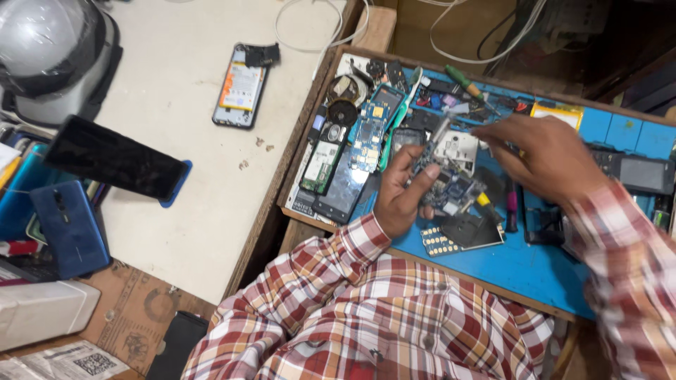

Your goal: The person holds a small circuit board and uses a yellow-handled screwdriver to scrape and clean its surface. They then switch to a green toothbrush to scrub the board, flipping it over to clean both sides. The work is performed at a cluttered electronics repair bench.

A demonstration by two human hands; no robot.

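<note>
My left hand grips a small blue circuit board over a blue work mat in a wooden tray. My right hand hovers just right of the board, fingers curled and blurred; whether it holds anything is unclear. Both arms wear a red, white and yellow plaid shirt. Around the board lie other circuit boards, a dark phone screen, a keypad piece and a green-handled screwdriver.
An opened phone with its battery showing lies on the white table. A black phone leans at left beside a blue phone and a grey helmet. White cables run behind the tray.
</note>
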